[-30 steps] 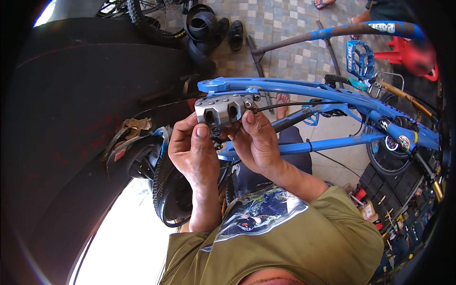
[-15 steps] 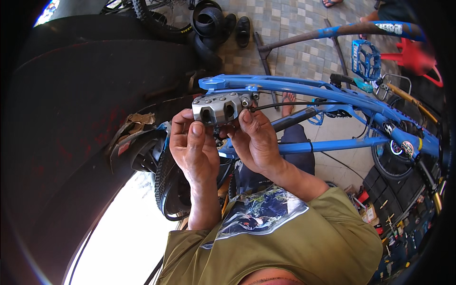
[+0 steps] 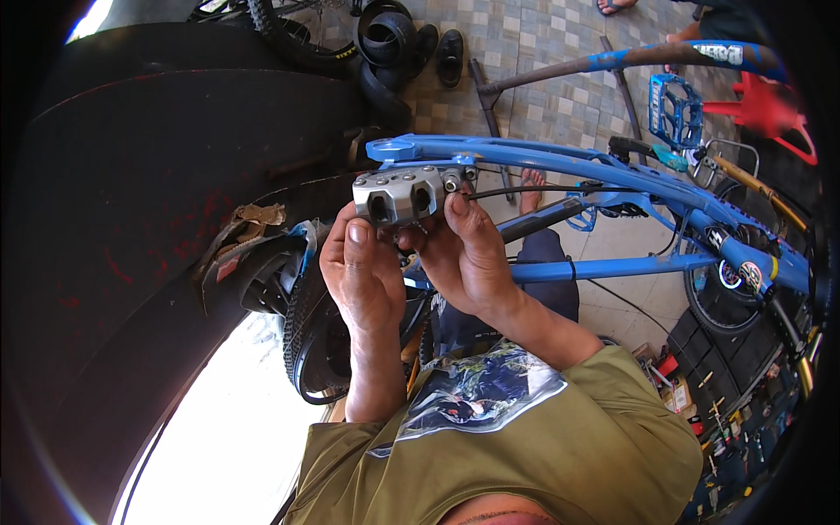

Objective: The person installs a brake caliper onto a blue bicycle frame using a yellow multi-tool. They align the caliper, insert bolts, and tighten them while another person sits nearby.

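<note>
A silver brake caliper (image 3: 398, 199) with two dark openings is held up in front of the rear end of the blue bicycle frame (image 3: 525, 154). My left hand (image 3: 363, 276) grips its left end, thumb against the near face and fingers curled behind. My right hand (image 3: 472, 258) is closed at the caliper's right end, its thumb close to the fitting where a black brake hose (image 3: 560, 188) joins. The caliper hides some fingertips of both hands. Along the frame, the hose runs off to the right.
A large dark curved surface (image 3: 175, 175) fills the left side. Below the frame stands a knobby tyre (image 3: 297, 337). A blue pedal (image 3: 674, 111) and a red chair (image 3: 761, 109) are at upper right. Several tools (image 3: 726, 429) lie at lower right, and black shoes (image 3: 449, 59) sit on the tiles.
My left thumb has shifted slightly upward on the caliper, and my right thumb has moved a little. The caliper has hardly moved and both hands still hold it.
</note>
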Demonstrator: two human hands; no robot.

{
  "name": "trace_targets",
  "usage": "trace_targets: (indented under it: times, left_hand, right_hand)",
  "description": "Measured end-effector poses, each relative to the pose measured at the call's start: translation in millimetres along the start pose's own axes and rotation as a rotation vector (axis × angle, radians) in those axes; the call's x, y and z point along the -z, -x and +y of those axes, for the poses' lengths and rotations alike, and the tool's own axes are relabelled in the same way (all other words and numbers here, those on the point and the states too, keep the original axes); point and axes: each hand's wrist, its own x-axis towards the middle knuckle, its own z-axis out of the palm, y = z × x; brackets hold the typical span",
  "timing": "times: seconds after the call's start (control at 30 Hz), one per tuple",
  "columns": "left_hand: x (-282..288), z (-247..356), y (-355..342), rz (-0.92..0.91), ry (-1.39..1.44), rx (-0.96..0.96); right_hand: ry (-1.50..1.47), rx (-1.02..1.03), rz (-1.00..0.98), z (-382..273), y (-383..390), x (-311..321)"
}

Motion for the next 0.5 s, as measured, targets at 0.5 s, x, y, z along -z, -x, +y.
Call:
trace_targets:
  times: [0.5]
  left_hand:
    - [-8,-10,0,-0.024,0.07,0.048]
  right_hand:
    - [0.056,0.088,0.05,5,3,5]
